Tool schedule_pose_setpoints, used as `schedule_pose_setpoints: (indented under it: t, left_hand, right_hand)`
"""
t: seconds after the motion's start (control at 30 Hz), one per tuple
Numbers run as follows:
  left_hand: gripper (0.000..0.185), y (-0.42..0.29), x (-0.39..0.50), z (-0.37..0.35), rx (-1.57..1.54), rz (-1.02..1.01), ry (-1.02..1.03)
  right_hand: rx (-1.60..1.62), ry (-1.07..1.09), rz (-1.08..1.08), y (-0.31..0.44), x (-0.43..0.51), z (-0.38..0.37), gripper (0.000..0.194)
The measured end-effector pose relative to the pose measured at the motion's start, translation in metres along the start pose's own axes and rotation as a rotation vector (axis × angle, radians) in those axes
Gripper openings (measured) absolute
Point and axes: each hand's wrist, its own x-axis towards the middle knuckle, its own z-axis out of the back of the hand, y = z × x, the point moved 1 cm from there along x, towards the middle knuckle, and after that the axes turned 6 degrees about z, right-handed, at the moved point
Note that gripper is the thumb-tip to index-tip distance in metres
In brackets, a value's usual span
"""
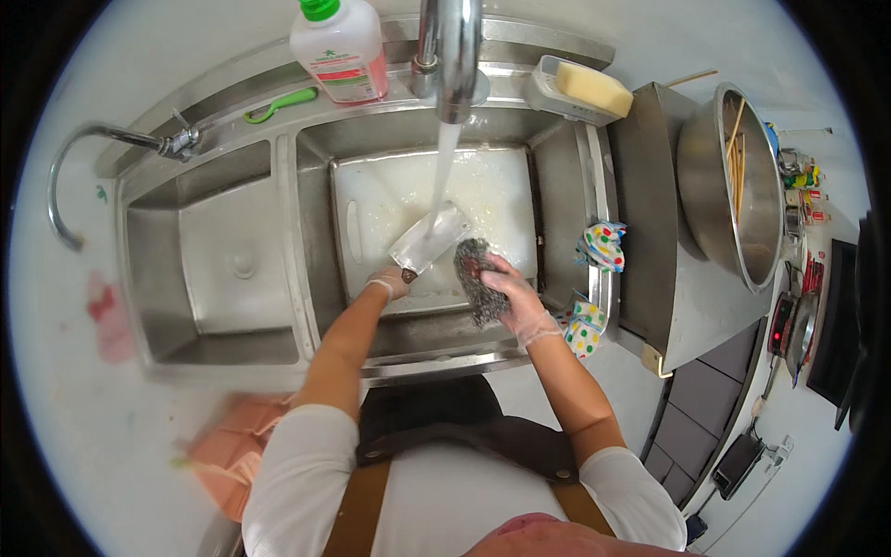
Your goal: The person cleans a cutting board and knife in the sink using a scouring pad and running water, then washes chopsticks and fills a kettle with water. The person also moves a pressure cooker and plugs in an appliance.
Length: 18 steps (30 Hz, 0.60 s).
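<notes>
My left hand point(390, 282), in a clear plastic glove, grips the dark handle of a cleaver point(430, 238) over the right-hand sink basin. Water from the chrome faucet point(457, 83) runs onto its broad blade. Under it a white cutting board point(362, 202) lies wet in the basin, with a slot at its left side. My right hand point(514, 296), gloved too, holds a steel wool scrubber point(480, 282) just right of the cleaver, apart from the blade.
Behind the basin stand a soap bottle point(341, 63), a green peeler point(282, 104) and a yellow sponge point(594, 89) on a holder. Dotted cloths point(603, 247) hang at the right rim. Further right, a large steel bowl point(759, 244) holds wooden sticks. A second basin point(230, 257) lies left.
</notes>
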Motion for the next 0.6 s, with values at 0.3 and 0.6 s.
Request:
schedule_pose_setpoints:
  t: [0.3,0.6]
  left_hand:
    - [0.034,-0.056,-0.130,0.054,-0.264,-0.292,0.022]
    - [0.036,-0.094,-0.153,0.071,-0.105,-0.298,-0.213]
  right_hand:
    - [-1.470,0.084,0.875,0.010,0.053,-0.006,0.031]
    - [-1.699,-0.005,0.942,0.057,0.030,-0.022,0.025]
